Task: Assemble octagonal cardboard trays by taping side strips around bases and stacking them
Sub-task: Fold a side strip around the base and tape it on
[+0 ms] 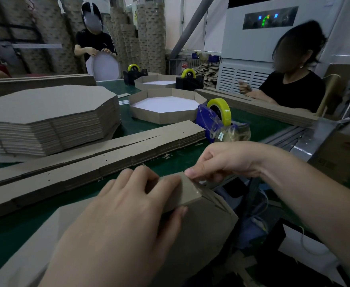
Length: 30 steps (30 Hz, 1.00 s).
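Observation:
An upturned cardboard tray (pixel 201 228) lies at the near edge of the green table. My left hand (pixel 124 214) grips its folded side strip (pixel 187 193), fingers over the top and thumb on the base. My right hand (pixel 221 160) pinches the strip's corner, where a clear piece of tape glints. A blue tape dispenser (pixel 215 119) with a yellow roll stands just beyond my right hand. A finished octagonal tray (pixel 165 116) with a white inside sits behind a stack of flat side strips (pixel 112 158).
A thick pile of octagonal bases (pixel 52 119) stands at the left. Two more black dispensers (pixel 188 80) and another tray (pixel 157 80) sit further back. One person sits at the right, another stands at the far side holding a white base. Long strip stacks (pixel 259 106) lie along the right.

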Available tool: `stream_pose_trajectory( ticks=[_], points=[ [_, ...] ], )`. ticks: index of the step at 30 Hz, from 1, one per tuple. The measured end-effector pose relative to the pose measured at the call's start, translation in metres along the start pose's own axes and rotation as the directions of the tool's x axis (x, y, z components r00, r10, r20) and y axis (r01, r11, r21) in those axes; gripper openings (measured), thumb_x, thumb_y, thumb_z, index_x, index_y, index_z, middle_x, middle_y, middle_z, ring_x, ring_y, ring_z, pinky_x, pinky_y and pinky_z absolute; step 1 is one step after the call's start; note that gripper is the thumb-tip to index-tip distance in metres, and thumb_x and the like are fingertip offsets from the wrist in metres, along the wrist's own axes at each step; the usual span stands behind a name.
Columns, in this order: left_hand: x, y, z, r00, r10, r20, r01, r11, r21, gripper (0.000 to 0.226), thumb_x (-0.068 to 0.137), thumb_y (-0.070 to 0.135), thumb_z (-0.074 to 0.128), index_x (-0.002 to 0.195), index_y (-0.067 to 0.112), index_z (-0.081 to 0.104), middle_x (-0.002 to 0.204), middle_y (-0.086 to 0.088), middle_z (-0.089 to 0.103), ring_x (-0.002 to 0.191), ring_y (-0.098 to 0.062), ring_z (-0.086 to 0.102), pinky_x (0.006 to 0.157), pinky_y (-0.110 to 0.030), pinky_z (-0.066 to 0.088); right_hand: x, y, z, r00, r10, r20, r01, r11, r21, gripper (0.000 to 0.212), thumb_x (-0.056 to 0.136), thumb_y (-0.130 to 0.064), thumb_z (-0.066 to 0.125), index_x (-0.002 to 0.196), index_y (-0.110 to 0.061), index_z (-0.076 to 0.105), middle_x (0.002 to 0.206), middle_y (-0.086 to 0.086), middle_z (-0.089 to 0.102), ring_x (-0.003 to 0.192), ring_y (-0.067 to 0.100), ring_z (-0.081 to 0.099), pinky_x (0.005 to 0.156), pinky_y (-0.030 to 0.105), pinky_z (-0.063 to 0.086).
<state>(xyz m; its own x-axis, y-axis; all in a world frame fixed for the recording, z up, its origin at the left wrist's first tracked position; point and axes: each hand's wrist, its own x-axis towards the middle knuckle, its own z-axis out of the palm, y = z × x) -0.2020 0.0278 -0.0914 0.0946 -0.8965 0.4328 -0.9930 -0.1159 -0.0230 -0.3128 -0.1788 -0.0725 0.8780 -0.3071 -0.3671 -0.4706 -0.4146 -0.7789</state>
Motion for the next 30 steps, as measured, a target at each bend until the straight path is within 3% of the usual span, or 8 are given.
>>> stream_pose_trajectory(
  ticks=[7, 10, 12, 17, 20, 22, 27, 30],
  points=[
    [-0.004, -0.003, 0.000, 1.000, -0.006, 0.007, 0.006, 1.000, 0.028, 0.052, 0.081, 0.054, 0.037, 0.115, 0.030, 0.067, 0.087, 0.004, 0.059, 0.074, -0.020, 0.063, 0.059, -0.032, 0.052, 0.003, 0.014, 0.007, 0.995, 0.102, 0.009, -0.101, 0.994, -0.034, 0.058, 0.053, -0.072, 0.072, 0.056, -0.018, 0.049, 0.056, -0.005, 0.041, 0.051, 0.011, 0.035, 0.051, 0.020, 0.031],
    [-0.003, -0.005, 0.000, 1.000, 0.002, 0.031, -0.005, 0.997, 0.081, 0.057, 0.081, 0.058, 0.037, 0.126, 0.031, 0.061, 0.087, 0.004, 0.057, 0.073, -0.017, 0.061, 0.058, -0.031, 0.052, -0.004, 0.017, 0.005, 0.980, -0.093, -0.178, 0.075, 0.991, -0.107, 0.040, 0.066, -0.057, 0.070, 0.075, -0.019, 0.062, 0.072, -0.003, 0.057, 0.069, 0.015, 0.051, 0.064, 0.027, 0.043],
    [-0.003, -0.007, 0.000, 0.999, 0.023, 0.037, -0.028, 0.991, 0.130, 0.062, 0.079, 0.060, 0.037, 0.130, 0.032, 0.058, 0.086, 0.003, 0.055, 0.072, -0.018, 0.060, 0.056, -0.031, 0.052, -0.007, 0.017, 0.013, 0.944, -0.233, -0.233, 0.244, 0.970, 0.020, 0.026, 0.083, -0.047, 0.064, 0.091, -0.022, 0.068, 0.086, -0.006, 0.065, 0.082, 0.014, 0.059, 0.075, 0.026, 0.050],
    [-0.004, -0.006, 0.002, 0.999, 0.036, 0.025, -0.039, 0.986, 0.162, 0.065, 0.075, 0.059, 0.040, 0.130, 0.028, 0.057, 0.082, 0.001, 0.052, 0.068, -0.021, 0.057, 0.054, -0.036, 0.051, -0.009, 0.019, 0.055, 0.887, -0.377, -0.268, 0.424, 0.894, 0.145, 0.038, 0.094, -0.038, 0.047, 0.114, -0.010, 0.063, 0.111, 0.019, 0.064, 0.099, 0.021, 0.062, 0.090, 0.035, 0.049],
    [-0.008, -0.009, -0.001, 1.000, 0.014, 0.017, -0.016, 0.985, 0.169, 0.065, 0.073, 0.060, 0.040, 0.128, 0.030, 0.057, 0.083, 0.003, 0.052, 0.070, -0.020, 0.059, 0.054, -0.035, 0.052, -0.017, 0.019, 0.064, 0.863, -0.446, -0.236, 0.468, 0.883, 0.042, 0.053, 0.084, -0.053, 0.065, 0.129, -0.029, 0.052, 0.123, -0.003, 0.060, 0.113, 0.009, 0.059, 0.093, 0.024, 0.048],
    [-0.012, -0.009, -0.003, 1.000, 0.002, 0.013, -0.005, 0.983, 0.185, 0.067, 0.072, 0.059, 0.039, 0.129, 0.029, 0.057, 0.084, 0.002, 0.053, 0.071, -0.022, 0.059, 0.055, -0.036, 0.052, -0.019, 0.019, 0.069, 0.844, -0.479, -0.242, 0.468, 0.878, -0.104, 0.060, 0.079, -0.041, 0.074, 0.131, -0.037, 0.046, 0.122, -0.017, 0.057, 0.115, 0.003, 0.056, 0.092, 0.020, 0.046],
    [-0.027, -0.002, -0.019, 1.000, 0.000, 0.009, -0.002, 0.979, 0.204, 0.067, 0.071, 0.059, 0.044, 0.130, 0.031, 0.057, 0.084, 0.003, 0.055, 0.070, -0.018, 0.060, 0.055, -0.029, 0.050, -0.031, 0.010, 0.083, 0.784, -0.544, -0.299, 0.500, 0.839, -0.215, 0.057, 0.080, -0.032, 0.076, 0.127, -0.041, 0.045, 0.119, -0.020, 0.056, 0.112, 0.003, 0.055, 0.089, 0.016, 0.044],
    [-0.042, 0.008, -0.042, 1.000, 0.018, -0.001, -0.017, 0.981, 0.195, 0.067, 0.068, 0.062, 0.049, 0.126, 0.031, 0.062, 0.081, 0.005, 0.054, 0.065, -0.014, 0.058, 0.049, -0.016, 0.032, -0.051, -0.001, 0.093, 0.747, -0.586, -0.314, 0.534, 0.810, -0.243, 0.059, 0.079, -0.033, 0.077, 0.130, -0.035, 0.048, 0.122, -0.018, 0.056, 0.116, 0.003, 0.055, 0.093, 0.019, 0.045]
  ],
)
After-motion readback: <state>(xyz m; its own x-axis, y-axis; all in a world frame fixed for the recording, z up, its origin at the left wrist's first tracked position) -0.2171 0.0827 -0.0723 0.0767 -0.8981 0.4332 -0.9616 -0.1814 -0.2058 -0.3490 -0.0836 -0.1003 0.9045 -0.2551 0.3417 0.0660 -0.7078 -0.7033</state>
